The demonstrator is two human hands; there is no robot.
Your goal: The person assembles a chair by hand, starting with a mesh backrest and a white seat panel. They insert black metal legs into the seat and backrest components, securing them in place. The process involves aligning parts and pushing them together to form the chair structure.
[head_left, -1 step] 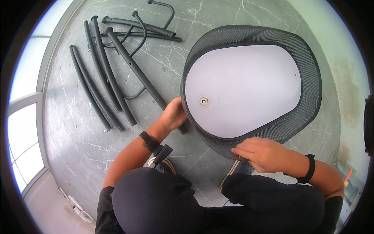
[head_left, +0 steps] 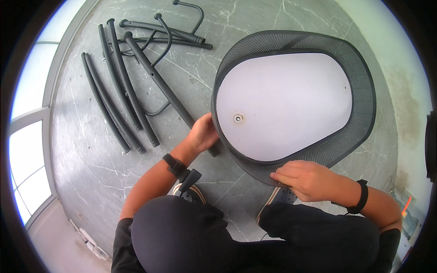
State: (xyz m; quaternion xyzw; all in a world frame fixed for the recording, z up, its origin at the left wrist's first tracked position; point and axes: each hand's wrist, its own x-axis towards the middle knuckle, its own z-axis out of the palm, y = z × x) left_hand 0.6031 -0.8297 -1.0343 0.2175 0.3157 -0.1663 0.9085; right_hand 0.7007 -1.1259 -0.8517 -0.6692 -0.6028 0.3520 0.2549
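Note:
Before me is a large oval mesh basket (head_left: 359, 95) with dark grey netted walls and a pale, smooth panel (head_left: 282, 109) as its floor. A small round metal fitting (head_left: 238, 118) sits in the left part of that panel. My left hand (head_left: 203, 133) is against the left outer wall, with its fingers partly hidden by the basket. At the near edge, my right hand (head_left: 306, 180) has its thumb and fingers closed on the mesh rim.
Several dark metal tubes (head_left: 164, 84) lie on the grey marbled floor to the left, some with curved rods attached. One long tube reaches down to my left hand. My shoes (head_left: 191, 193) are just below the basket. A pale wall (head_left: 387, 59) stands at the right.

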